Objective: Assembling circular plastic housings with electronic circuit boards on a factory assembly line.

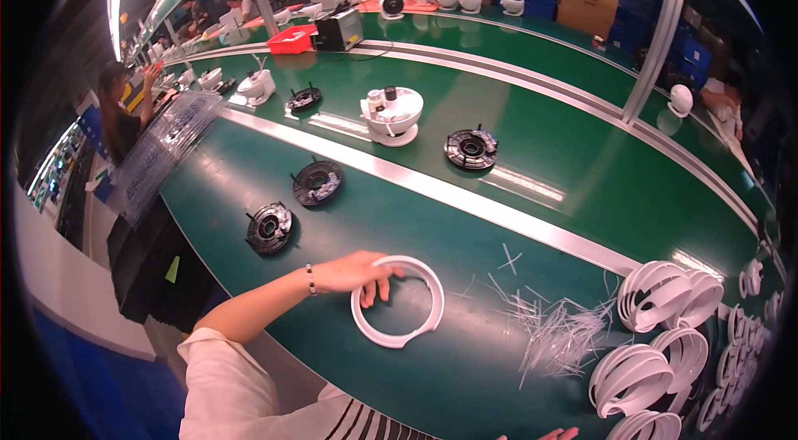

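Observation:
My left hand (pixel 357 274), with a beaded bracelet at the wrist, grips a white plastic ring (pixel 434 319) by its upper left rim. The fingers curl through the ring's opening. The ring is tilted over the green bench, and one notch shows on its lower right edge. At the bottom edge of the view, only the fingertips of my right hand (pixel 561 434) show, apart and with nothing visible in them. Left of the ring, two round black assemblies (pixel 317 182) (pixel 269 228) lie on the bench.
Thin clear strips (pixel 557 332) lie loosely piled right of the ring. Stacked white rings (pixel 657 294) stand at the far right. Beyond a pale rail, the green belt carries a white rounded housing (pixel 395 114) and a black disc assembly (pixel 471 148). Clear plastic trays (pixel 166 149) are stacked at left.

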The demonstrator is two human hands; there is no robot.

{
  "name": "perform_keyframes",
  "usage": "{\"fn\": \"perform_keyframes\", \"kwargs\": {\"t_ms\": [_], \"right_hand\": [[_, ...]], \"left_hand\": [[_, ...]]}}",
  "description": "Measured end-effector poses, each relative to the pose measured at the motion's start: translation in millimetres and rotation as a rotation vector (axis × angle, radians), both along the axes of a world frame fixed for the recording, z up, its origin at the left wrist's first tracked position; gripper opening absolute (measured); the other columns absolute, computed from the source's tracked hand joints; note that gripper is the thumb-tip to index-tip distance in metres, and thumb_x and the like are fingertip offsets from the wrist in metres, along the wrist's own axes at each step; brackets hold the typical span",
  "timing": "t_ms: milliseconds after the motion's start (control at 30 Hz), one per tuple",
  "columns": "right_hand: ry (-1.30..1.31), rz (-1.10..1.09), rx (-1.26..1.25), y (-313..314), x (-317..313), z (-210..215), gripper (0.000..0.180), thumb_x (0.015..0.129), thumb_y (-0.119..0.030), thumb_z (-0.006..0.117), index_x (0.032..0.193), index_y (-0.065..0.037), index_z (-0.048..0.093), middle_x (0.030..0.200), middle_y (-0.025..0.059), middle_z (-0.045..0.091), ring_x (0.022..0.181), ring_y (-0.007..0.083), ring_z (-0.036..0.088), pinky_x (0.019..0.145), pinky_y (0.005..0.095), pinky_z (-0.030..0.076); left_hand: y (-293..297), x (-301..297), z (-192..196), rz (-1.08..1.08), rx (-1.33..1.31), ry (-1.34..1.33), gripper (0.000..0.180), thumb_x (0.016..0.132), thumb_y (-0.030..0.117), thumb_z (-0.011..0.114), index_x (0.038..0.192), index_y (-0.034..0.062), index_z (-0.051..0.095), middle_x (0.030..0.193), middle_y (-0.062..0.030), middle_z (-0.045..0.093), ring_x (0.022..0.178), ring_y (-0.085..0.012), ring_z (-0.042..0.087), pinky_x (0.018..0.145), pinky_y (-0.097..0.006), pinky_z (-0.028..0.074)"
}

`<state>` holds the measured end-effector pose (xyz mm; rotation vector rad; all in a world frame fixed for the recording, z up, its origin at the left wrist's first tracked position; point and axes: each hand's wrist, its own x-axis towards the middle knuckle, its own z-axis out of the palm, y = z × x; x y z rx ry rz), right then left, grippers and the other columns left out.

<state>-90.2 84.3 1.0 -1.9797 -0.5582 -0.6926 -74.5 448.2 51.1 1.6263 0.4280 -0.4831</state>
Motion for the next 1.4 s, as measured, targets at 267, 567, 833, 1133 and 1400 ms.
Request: {"fn": "perform_keyframes", "kwargs": {"t_ms": [267, 567, 833, 1133, 1400], "right_hand": [[-0.085, -0.112, -0.103, -1.0, -5.5, -1.4, 0.069, 0.075, -0.021, 0.056, 0.128, 0.002, 0.019, 0.134, 0.0246, 0.013, 0.124, 0.0402, 0.011, 0.099, 0.0508, 0.011], [-0.072, -0.12, 0.089, 10.7, -13.0, -6.9, 0.063, 0.075, -0.021, 0.056, 0.125, 0.003, 0.025, 0.132, 0.025, 0.02, 0.124, 0.0394, 0.015, 0.098, 0.051, 0.015], [-0.051, -0.139, -0.129, -16.4, -2.1, -16.7, 0.055, 0.071, -0.015, 0.054, 0.119, -0.001, 0.033, 0.127, 0.0267, 0.03, 0.118, 0.0415, 0.027, 0.094, 0.0576, 0.018], [0.138, -0.402, -0.191, -96.0, -6.9, -21.5, 0.045, 0.062, -0.015, 0.059, 0.102, 0.0, 0.047, 0.102, 0.0213, 0.05, 0.091, 0.038, 0.051, 0.081, 0.043, 0.042], [0.533, -1.231, -0.222, -359.8, -25.2, -174.3, 0.033, 0.064, -0.004, 0.058, 0.097, 0.0, 0.053, 0.098, 0.0167, 0.055, 0.093, 0.0298, 0.052, 0.087, 0.0347, 0.037]], "left_hand": [[-23.5, 117.4, 20.1, -0.405, 0.848, -0.666, 0.051, 0.069, 0.038, 0.062, 0.099, -0.002, 0.052, 0.096, -0.02, 0.053, 0.093, -0.0315, 0.051, 0.08, -0.038, 0.042], [27.8, 189.7, -40.2, -0.133, 1.497, -0.677, 0.022, 0.07, 0.021, 0.06, 0.084, 0.0061, 0.052, 0.085, -0.0092, 0.055, 0.079, -0.0256, 0.056, 0.066, -0.036, 0.045], [24.9, 73.6, -6.3, -0.206, 1.459, -0.506, 0.023, 0.07, 0.014, 0.06, 0.088, 0.0032, 0.051, 0.087, -0.0153, 0.056, 0.084, -0.0311, 0.054, 0.07, -0.04, 0.044], [142.8, -72.7, -5.7, -0.206, 1.572, -0.346, 0.054, 0.075, 0.007, 0.054, 0.124, -0.0017, 0.032, 0.125, -0.02, 0.037, 0.117, -0.0302, 0.036, 0.098, -0.036, 0.026], [-157.6, -104.8, -13.7, -0.064, 1.099, -0.731, 0.086, 0.076, 0.047, 0.054, 0.129, -0.0071, 0.013, 0.134, -0.0257, 0.011, 0.124, -0.0382, 0.013, 0.1, -0.048, 0.014]]}}
